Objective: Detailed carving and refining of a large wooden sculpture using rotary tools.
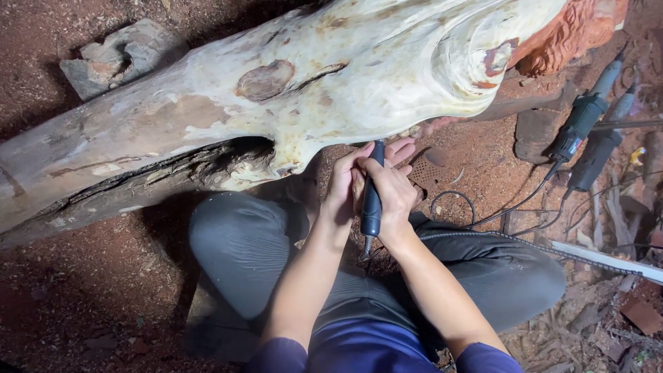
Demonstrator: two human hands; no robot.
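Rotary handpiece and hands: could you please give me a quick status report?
Both hands, left and right, wrapped around black rotary handpiece. Tip up under pale log. Two spare grinders lying clear, right.

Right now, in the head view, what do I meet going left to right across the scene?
Grey rock → knot on the log → left hand → black rotary handpiece → right hand → two power tools lying on the ground.

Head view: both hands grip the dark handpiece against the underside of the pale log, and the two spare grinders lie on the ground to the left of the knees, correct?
Not quite. The head view shows the spare grinders lying to the right, not the left. Both the left hand and right hand do grip the handpiece under the log.
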